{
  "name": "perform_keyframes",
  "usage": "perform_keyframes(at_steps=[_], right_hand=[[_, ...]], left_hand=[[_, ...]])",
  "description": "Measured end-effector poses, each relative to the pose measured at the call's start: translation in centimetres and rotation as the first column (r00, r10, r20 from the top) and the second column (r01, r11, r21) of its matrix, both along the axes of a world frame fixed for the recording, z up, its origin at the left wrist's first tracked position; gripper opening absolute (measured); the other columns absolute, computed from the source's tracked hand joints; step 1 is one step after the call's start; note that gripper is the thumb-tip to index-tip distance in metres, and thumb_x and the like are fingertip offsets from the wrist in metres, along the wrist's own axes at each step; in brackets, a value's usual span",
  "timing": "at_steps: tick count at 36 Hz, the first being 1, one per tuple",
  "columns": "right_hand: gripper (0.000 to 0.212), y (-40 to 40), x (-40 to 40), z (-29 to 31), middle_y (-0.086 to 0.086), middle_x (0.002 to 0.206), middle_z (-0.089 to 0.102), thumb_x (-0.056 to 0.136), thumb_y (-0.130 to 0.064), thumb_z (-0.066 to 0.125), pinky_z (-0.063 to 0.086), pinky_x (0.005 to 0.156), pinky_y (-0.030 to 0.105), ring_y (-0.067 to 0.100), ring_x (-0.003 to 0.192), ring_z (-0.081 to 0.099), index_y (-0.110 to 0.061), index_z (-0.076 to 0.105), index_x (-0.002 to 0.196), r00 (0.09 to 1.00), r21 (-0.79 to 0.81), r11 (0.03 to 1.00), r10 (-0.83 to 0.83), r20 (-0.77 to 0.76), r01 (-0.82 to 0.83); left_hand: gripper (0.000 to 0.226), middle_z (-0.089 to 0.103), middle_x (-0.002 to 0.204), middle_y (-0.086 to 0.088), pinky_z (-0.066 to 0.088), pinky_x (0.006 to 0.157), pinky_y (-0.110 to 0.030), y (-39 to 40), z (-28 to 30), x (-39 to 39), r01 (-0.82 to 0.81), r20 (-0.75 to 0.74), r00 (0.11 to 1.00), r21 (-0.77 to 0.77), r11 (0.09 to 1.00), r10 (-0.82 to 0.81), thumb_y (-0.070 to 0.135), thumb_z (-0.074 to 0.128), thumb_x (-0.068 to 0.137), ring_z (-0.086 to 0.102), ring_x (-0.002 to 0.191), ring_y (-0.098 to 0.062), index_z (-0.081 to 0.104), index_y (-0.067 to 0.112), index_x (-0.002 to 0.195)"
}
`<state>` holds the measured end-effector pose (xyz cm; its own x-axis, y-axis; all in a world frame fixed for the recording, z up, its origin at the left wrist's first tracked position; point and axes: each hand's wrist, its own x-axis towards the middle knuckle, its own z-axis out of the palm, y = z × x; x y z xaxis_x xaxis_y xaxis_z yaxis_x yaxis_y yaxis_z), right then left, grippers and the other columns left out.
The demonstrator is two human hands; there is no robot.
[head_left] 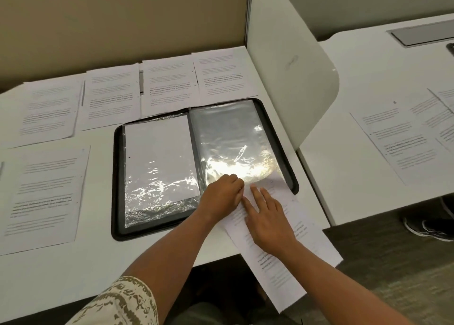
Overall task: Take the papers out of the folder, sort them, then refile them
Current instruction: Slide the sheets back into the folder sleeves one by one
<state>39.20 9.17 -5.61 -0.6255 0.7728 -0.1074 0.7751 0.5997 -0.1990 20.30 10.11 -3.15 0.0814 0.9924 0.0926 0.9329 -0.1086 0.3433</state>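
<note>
Papers (50, 108) lie spread over the desk (98, 251), likely for sorting. The folder (118, 177) lies open. The right hand (269, 222) presses one sheet (290, 256) flat; the left hand (224, 194) pinches the sleeve (233, 138) mouth, perhaps holding it open

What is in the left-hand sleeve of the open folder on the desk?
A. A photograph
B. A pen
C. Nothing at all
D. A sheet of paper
D: a white sheet of paper fills most of the left-hand sleeve of the folder, under its shiny plastic.
</note>
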Motion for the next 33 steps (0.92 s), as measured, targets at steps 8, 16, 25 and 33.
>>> perform_keyframes(at_steps=[8,16,25,33], right_hand=[[0.059,0.8,-1.7,0.3,0.006,0.169,0.009,0.107,-0.043,0.024,0.008,0.125,0.052,0.031,0.155,-0.004,-0.022,0.012,0.161,0.994,-0.043,0.993,0.107,0.006,-0.107],[0.056,2.7,-2.4,1.1,0.014,0.166,0.018,0.107,-0.045,0.020,0.015,0.123,0.054,0.039,0.152,0.018,-0.023,0.025,0.158,0.998,-0.092,0.996,0.003,0.056,0.003],[0.069,4.2,-4.6,1.3,0.025,0.160,0.027,0.100,-0.041,0.037,0.029,0.116,0.056,0.046,0.146,0.030,-0.006,0.024,0.158,0.978,-0.065,0.983,-0.162,0.133,0.172],[0.068,4.2,-5.7,-1.7,0.025,0.165,0.000,0.104,-0.031,0.040,0.002,0.125,0.051,0.042,0.154,0.000,-0.003,0.011,0.159,0.999,-0.112,0.993,-0.028,-0.037,0.024]], left_hand=[[0.011,0.059,0.082,0.001,0.047,0.049,-0.033,-0.4,0.7,-0.8,0.076,-0.051,0.996,0.078,0.994,-0.072,0.025,0.059,0.091,0.056,0.075,-0.019,0.064,0.015,0.089],[0.010,0.059,0.083,0.002,0.045,0.047,-0.029,-0.5,1.0,-0.8,0.091,-0.074,0.994,0.068,0.993,-0.086,0.026,0.067,0.088,0.057,0.076,-0.019,0.064,0.017,0.089],[0.015,0.059,0.083,0.003,0.044,0.049,-0.029,-1.0,1.1,-0.4,0.070,-0.031,0.997,0.082,0.994,-0.067,0.030,0.056,0.094,0.057,0.074,-0.018,0.064,0.018,0.090],[0.021,0.061,0.082,0.003,0.048,0.051,-0.032,-1.1,0.9,-0.9,0.033,0.059,0.997,0.117,0.993,-0.040,0.032,0.052,0.097,0.057,0.073,-0.018,0.067,0.018,0.093]])
